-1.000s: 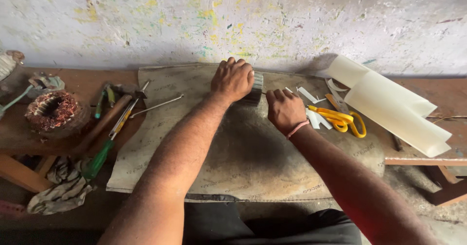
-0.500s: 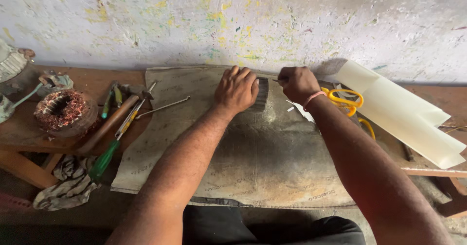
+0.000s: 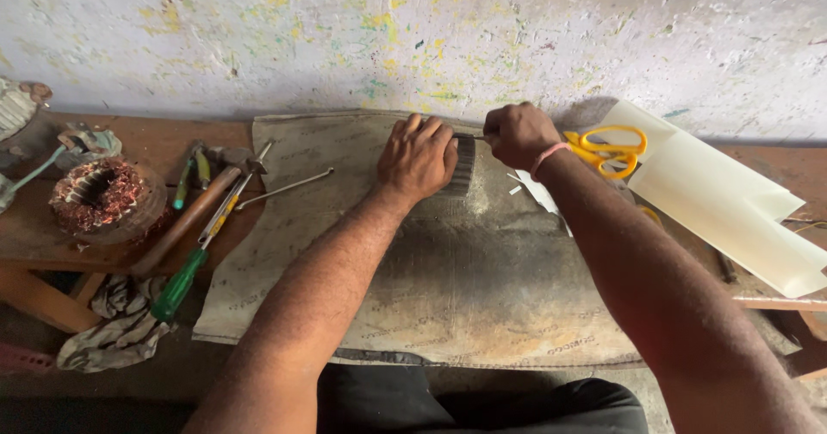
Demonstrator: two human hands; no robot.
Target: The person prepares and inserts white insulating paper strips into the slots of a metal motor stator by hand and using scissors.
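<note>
Pinning a dark ribbed metal block [image 3: 463,165], likely a laminated motor core, against the worn grey mat [image 3: 448,296], the left hand [image 3: 417,158] lies palm-down over most of it w/ fingers curled onto the top, so only the right-hand edge of the block shows past the knuckles. Judging by the stacked steel look, it's heavy for its size, rigid, won't crush, but the ribbed edges are prob sharp and a bit slick, so best held flat from above as it is now, or by the broad outer faces, not the slots. Just right of that grip, the right hand [image 3: 518,134] is closed in a fist round a thin rod-like tool [image 3: 469,136] whose tip meets the block's upper edge; light, stiff, easy to slip. Beyond the right wrist: cream paper sheets [image 3: 732,201], then yellow scissors [image 3: 607,148]. Well left of the grip: copper-wound stator [image 3: 105,197], green-handled screwdriver [image 3: 185,279].
</note>
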